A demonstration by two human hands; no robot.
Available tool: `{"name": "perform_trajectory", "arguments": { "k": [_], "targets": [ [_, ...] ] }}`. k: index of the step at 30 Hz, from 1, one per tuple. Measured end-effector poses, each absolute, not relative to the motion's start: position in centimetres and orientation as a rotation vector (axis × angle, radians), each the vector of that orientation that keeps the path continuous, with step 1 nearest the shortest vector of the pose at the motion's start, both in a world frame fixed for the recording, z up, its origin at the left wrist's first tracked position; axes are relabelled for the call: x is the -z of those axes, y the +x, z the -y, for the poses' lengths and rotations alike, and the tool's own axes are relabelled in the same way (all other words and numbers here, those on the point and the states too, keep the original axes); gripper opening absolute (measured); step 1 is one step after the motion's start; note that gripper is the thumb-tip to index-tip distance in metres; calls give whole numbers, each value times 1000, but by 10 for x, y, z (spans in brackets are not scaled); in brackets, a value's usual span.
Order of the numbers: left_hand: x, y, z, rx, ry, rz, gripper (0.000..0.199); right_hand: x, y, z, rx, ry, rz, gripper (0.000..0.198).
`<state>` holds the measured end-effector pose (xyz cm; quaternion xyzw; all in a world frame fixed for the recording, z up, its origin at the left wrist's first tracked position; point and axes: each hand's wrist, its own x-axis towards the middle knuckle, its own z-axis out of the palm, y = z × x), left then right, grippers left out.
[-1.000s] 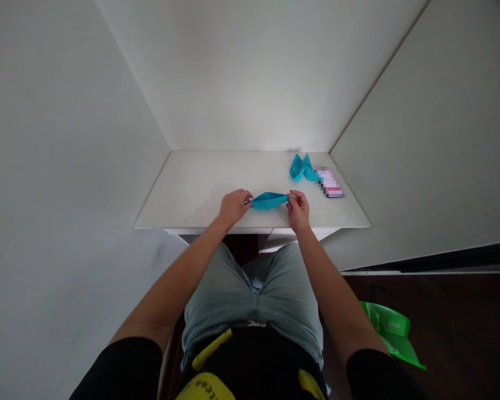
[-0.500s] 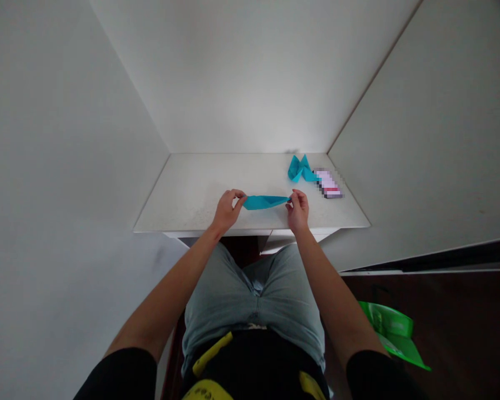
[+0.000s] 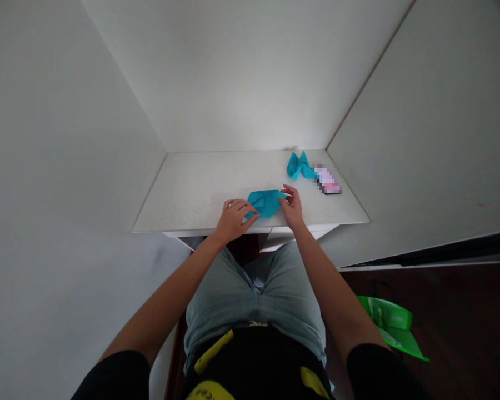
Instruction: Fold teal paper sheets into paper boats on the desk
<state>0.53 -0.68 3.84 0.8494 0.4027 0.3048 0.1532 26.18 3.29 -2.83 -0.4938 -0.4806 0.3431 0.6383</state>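
Nearest are the person's black top (image 3: 250, 361) with yellow patches and the pale jeans (image 3: 256, 300), with a green visor-like object (image 3: 394, 322) off to the right. Beyond them, at the front of the white worktop (image 3: 191, 183), a folded blue paper (image 3: 267, 203) lies between the two hands. The left hand (image 3: 233, 218) is partly curled, thumb and fingertips drawn together on its left end; the right hand (image 3: 291, 206) pinches its right corner with fingers slightly spread. Farther back, to the right, stands a second blue folded piece (image 3: 301, 165), its tip meeting a pixelated, phone-like rectangle (image 3: 328, 182). A pale wall (image 3: 245, 78) rises behind.
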Motion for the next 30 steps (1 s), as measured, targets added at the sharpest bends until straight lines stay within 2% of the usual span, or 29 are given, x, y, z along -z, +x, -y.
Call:
{"name": "perform_trajectory", "arguments": {
  "k": [7, 13, 17, 19, 24, 28, 30],
  "targets": [
    [-44, 48, -44, -791, 2391, -1383, 20, 22, 258, -30, -928, -1039, 1097, 66],
    [-35, 62, -65, -661, 2420, -1366, 28, 19, 254, -27, -1001, -993, 1080, 73],
    [-34, 69, -63, -687, 2406, -1377, 25, 18, 255, -26, -1005, -1012, 1131, 63],
    [-34, 70, -61, -700, 2437, -1396, 17, 18, 254, -26, -1001, -1018, 1151, 59],
    [-35, 68, -59, -767, 2402, -1399, 2, 23, 253, -27, -943, -1076, 1209, 60],
    [-42, 68, -60, -934, 2258, -1328, 7, 22, 252, -27, -867, -1184, 1327, 31],
    [-48, 69, -62, -986, 2116, -1305, 12, 20, 252, -26, -840, -1205, 1377, 25]
  ]
}}
